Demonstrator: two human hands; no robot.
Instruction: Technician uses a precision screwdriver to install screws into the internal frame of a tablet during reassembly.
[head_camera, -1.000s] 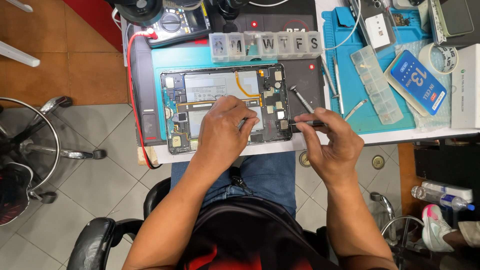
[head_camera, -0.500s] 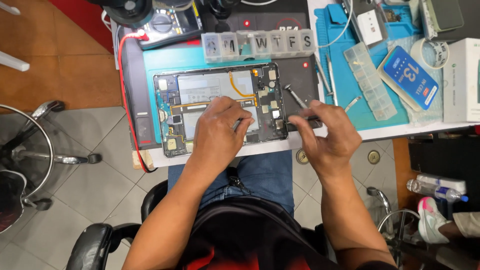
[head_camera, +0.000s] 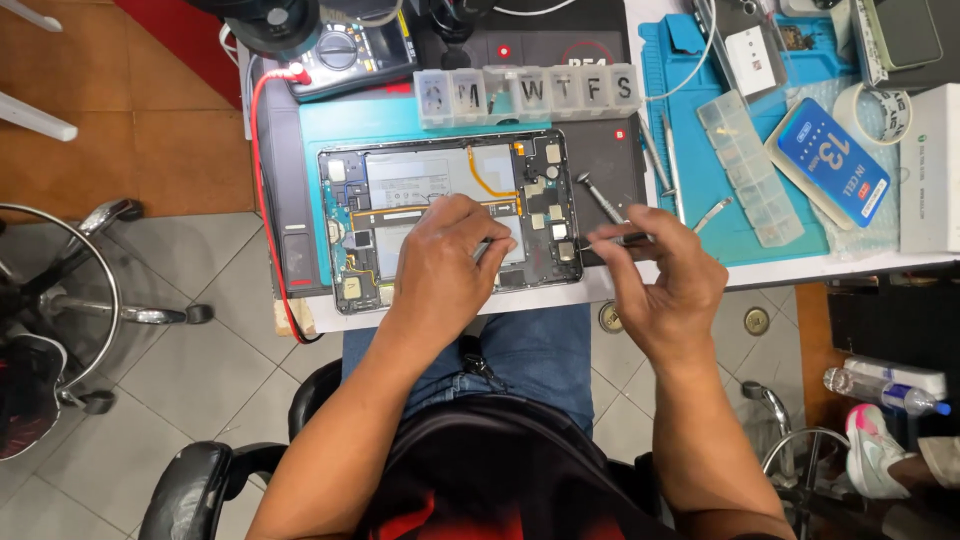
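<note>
- An open tablet (head_camera: 450, 215) lay flat in the middle of the frame, on the worktop (head_camera: 620, 285), with its back off and its inner parts showing.
- The left hand (head_camera: 445, 265) rested on the lower middle of the tablet. Its fingers (head_camera: 480, 225) were curled close together, and a thin grey tool (head_camera: 484, 251) peeked out between them. How they gripped it could not be seen.
- The right hand (head_camera: 665, 280) was just to the right of the tablet, at the worktop's front edge. Its thumb and first fingers pinched a thin metal tool (head_camera: 620, 238) that pointed left toward the tablet's right edge.
- A screwdriver (head_camera: 598, 198) lay on the dark mat just above that hand.
- A clear pill box (head_camera: 528, 93) with seven little parts sat along the top of the tablet, touching or nearly touching it.
- A red wire (head_camera: 262, 200) ran down the left side of the mat.
- A meter (head_camera: 355, 55) with a round dial sat at the upper left.
- A blue mat (head_camera: 700, 170) at the upper right held a long clear tray (head_camera: 750, 165) and a blue flat box (head_camera: 832, 160).
- A roll of tape (head_camera: 880, 112) and a white box (head_camera: 930, 165) sat at the far right.
</note>
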